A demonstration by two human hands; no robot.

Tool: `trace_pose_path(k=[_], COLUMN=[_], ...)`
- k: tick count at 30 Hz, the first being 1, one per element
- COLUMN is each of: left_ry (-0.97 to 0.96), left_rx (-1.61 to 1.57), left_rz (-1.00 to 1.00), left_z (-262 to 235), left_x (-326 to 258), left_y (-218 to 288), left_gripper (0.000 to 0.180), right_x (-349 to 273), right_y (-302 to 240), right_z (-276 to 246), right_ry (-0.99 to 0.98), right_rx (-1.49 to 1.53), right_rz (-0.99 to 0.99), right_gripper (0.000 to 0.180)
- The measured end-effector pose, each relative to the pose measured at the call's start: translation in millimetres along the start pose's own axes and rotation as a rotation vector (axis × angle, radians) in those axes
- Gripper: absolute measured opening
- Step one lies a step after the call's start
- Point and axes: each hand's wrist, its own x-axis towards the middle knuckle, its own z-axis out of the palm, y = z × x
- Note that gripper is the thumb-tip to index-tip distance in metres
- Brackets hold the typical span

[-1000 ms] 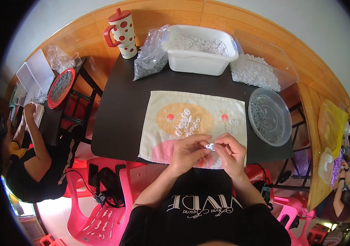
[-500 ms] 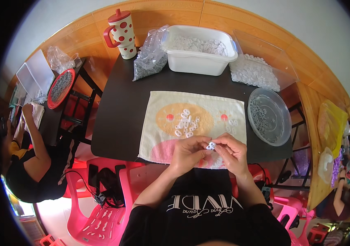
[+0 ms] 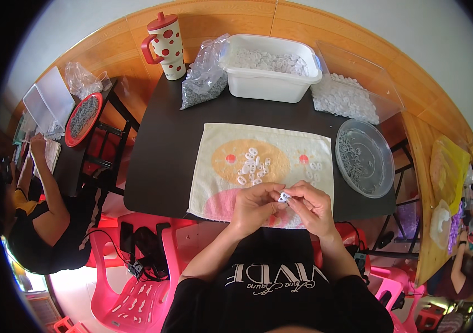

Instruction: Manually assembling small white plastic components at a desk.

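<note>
Between the fingertips of both hands is a small white plastic piece with dark holes (image 3: pixel 283 197). My left hand (image 3: pixel 256 206) pinches it from one side, and my right hand (image 3: pixel 313 207) has thumb and fingers closed on its other side. Both hands are over the front edge of a patterned cream towel (image 3: pixel 203 166). Beyond them on the towel lies a loose heap of small white plastic pieces (image 3: pixel 252 166). Several more white pieces (image 3: pixel 314 166) lie to its right. Fingers partly cover the held piece, so its full shape is hidden.
A white tub (image 3: pixel 270 86) of white pieces stands at the back, beside a bag of grey parts (image 3: pixel 206 89) and a spotted tumbler (image 3: pixel 167 50). To the right are a clear box of white pieces (image 3: pixel 344 100) and a round tray (image 3: pixel 383 172) with grey parts. Another person (image 3: pixel 48 222) sits left.
Both hands stay in nearly the same place, still pinching the white piece. The piece has turned slightly between the fingertips, and the right fingers have shifted a little.
</note>
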Motion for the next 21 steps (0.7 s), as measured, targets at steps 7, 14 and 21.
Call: trace_pose_path(k=[7,14,21], left_ry=[0.004,0.001,-0.068], left_rx=[0.072,0.209,0.719], left_rz=[0.106,-0.011,0.172], left_z=[4,7,10], left_x=[1,-1,11], left_y=[-3,6,15], left_gripper=[0.04,0.038,0.04], right_x=[-3,-1,-3], right_y=[5,0,13], right_z=[1,-5,-7], right_ry=[0.028,-0.05,-0.083], right_rx=[0.019,-0.126,-0.239], right_rz=[-0.018,-0.049,-0.124], right_gripper=[0.023,0.024,0.028])
